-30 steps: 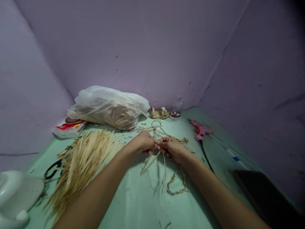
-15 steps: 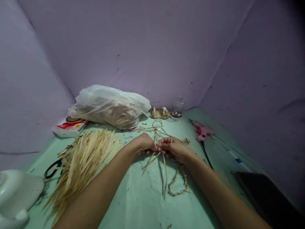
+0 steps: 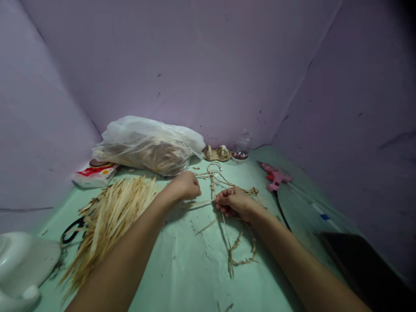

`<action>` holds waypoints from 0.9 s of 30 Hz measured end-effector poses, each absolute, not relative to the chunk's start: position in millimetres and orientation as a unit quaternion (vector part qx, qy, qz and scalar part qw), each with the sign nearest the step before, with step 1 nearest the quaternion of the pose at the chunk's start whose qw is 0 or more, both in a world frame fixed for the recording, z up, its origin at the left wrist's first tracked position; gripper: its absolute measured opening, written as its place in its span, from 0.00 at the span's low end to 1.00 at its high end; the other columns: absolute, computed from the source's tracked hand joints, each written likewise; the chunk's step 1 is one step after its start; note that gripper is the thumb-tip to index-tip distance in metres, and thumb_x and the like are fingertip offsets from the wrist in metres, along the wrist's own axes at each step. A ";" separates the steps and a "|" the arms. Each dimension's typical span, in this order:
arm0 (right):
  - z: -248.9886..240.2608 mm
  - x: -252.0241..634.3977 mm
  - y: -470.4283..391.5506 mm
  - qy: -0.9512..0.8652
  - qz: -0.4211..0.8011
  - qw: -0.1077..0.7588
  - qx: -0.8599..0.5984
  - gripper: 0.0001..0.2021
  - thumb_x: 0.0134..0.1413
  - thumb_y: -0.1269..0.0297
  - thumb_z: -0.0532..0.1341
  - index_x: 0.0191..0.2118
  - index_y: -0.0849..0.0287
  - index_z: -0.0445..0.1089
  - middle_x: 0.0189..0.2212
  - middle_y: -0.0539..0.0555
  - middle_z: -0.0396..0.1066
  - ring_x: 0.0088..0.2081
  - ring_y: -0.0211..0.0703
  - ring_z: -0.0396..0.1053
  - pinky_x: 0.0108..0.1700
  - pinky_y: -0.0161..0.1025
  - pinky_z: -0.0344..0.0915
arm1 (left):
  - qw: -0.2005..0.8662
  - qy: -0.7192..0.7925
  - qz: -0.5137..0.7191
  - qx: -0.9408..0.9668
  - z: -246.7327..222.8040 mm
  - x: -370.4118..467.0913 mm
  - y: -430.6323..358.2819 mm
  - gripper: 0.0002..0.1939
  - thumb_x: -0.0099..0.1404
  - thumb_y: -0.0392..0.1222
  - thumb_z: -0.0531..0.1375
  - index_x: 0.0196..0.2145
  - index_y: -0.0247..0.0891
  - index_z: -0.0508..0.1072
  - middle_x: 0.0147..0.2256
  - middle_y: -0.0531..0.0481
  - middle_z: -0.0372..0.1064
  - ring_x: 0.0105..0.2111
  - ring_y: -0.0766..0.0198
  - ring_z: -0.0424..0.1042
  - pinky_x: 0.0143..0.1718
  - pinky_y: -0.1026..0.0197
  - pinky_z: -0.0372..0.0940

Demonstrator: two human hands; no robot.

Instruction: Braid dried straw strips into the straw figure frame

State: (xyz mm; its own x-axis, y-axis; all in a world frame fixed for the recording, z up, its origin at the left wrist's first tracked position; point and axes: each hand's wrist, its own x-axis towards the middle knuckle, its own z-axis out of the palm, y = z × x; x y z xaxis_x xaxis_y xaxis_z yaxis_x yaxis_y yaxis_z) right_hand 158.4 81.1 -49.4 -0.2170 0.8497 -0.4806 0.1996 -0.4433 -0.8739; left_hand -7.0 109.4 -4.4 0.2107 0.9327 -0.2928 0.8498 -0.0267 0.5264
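Note:
My right hand (image 3: 234,202) pinches the lower end of a braided cord (image 3: 212,184) of dry plant fibre, thumb against fingers. Its top is joined to a small fibre ring (image 3: 214,167), with thin twisted cords spreading out to both sides. My left hand (image 3: 189,185) is closed, a little to the left of the braid. From the right fingertips a pale fibre strand (image 3: 204,202) stretches left to the underside of that hand; the grip on it is partly hidden. Another loose strand (image 3: 225,227) hangs toward me, meeting a curled twisted cord (image 3: 242,262) on the table.
A pile of flat dry fibre strips (image 3: 110,221) lies left, over black-handled scissors (image 3: 72,229). Behind are a plastic bag (image 3: 149,145), a woven slipper-shaped piece (image 3: 217,153) and a tub of beads (image 3: 240,154). A pink glue gun (image 3: 275,177) and a dark flat object (image 3: 360,264) lie right.
My left hand has moved left and slightly up, away from the right hand. The pale strand, which hung downward, now runs sideways to the left. My right hand has stayed at the braid's end.

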 end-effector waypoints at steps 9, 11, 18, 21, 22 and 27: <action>-53.8 160.5 82.9 -0.437 0.650 0.264 -0.563 0.04 0.38 0.76 0.58 0.19 0.63 0.63 0.13 0.48 0.64 0.12 0.27 0.55 0.12 0.25 0.54 | 0.204 0.679 0.118 0.696 60.6 -74.4 82.0 0.07 0.45 0.38 0.56 0.21 0.33 0.72 0.17 0.54 0.62 0.19 0.70 0.57 0.21 0.68 0.51; -53.1 160.5 82.7 -0.439 0.650 0.263 -0.562 0.04 0.39 0.76 0.58 0.19 0.64 0.63 0.14 0.48 0.64 0.12 0.27 0.55 0.12 0.24 0.54 | 0.193 0.683 0.061 0.702 48.1 -82.3 79.9 0.06 0.43 0.37 0.56 0.20 0.34 0.72 0.17 0.53 0.63 0.20 0.69 0.60 0.21 0.68 0.51; -51.0 159.6 82.5 -0.441 0.647 0.260 -0.565 0.04 0.39 0.76 0.57 0.20 0.64 0.63 0.14 0.48 0.63 0.12 0.26 0.55 0.12 0.24 0.55 | 0.153 0.729 0.014 0.667 1.2 -84.0 88.2 0.08 0.40 0.33 0.55 0.21 0.35 0.73 0.20 0.49 0.68 0.22 0.64 0.65 0.23 0.66 0.53; -51.9 159.8 82.3 -0.445 0.648 0.262 -0.560 0.04 0.39 0.75 0.58 0.20 0.64 0.63 0.14 0.48 0.64 0.12 0.26 0.54 0.13 0.25 0.55 | 0.212 0.705 0.137 0.662 -9.0 -53.0 87.4 0.10 0.45 0.34 0.53 0.24 0.32 0.73 0.20 0.49 0.66 0.21 0.65 0.65 0.23 0.66 0.55; -52.1 160.0 82.2 -0.447 0.649 0.264 -0.556 0.04 0.39 0.75 0.58 0.20 0.64 0.63 0.14 0.48 0.64 0.12 0.26 0.54 0.13 0.25 0.56 | 0.268 0.695 0.164 0.647 -11.8 -38.9 86.5 0.10 0.47 0.35 0.53 0.27 0.32 0.73 0.18 0.50 0.65 0.19 0.66 0.64 0.21 0.66 0.55; -51.0 160.4 82.1 -0.455 0.654 0.264 -0.543 0.04 0.39 0.75 0.57 0.20 0.64 0.63 0.13 0.47 0.63 0.12 0.26 0.54 0.13 0.25 0.55 | 0.519 0.643 0.179 0.534 -21.8 22.5 86.3 0.10 0.49 0.32 0.52 0.30 0.28 0.70 0.12 0.53 0.59 0.12 0.68 0.59 0.15 0.66 0.54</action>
